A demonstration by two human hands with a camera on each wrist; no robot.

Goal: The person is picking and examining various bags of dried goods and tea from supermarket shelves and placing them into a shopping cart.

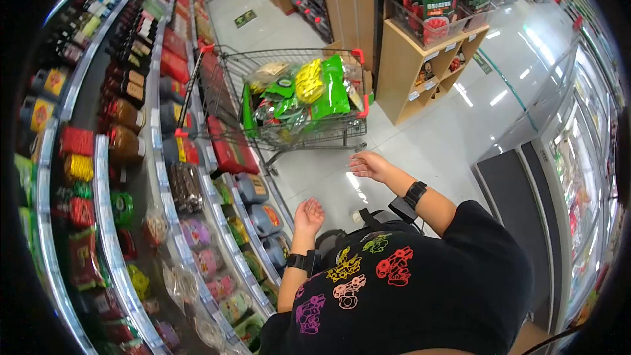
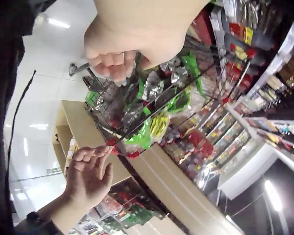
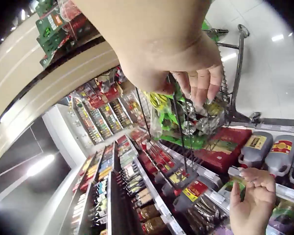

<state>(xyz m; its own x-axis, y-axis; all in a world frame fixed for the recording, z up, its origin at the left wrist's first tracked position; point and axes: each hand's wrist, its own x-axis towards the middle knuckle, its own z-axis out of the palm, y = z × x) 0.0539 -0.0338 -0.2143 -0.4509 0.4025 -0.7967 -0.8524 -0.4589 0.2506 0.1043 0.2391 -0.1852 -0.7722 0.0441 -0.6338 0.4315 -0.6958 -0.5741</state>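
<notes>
My left hand is held out in front of the body beside the lower shelves, its fingers loosely bent around nothing. Further right and slightly forward, my right hand also hangs relaxed with nothing in it. Just beyond both hands stands a wire shopping cart with red corner pieces. Inside it lie a bright green bag, a yellow bundle and several clear and green packets. From the left wrist, the right hand shows with its fingers apart; the left hand appears low in the right wrist view.
Shelves of bottles, jars and packets run along the left, with large jugs at the bottom. A wooden stand holding green and red pouches is behind the cart. Glass-fronted cases line the right.
</notes>
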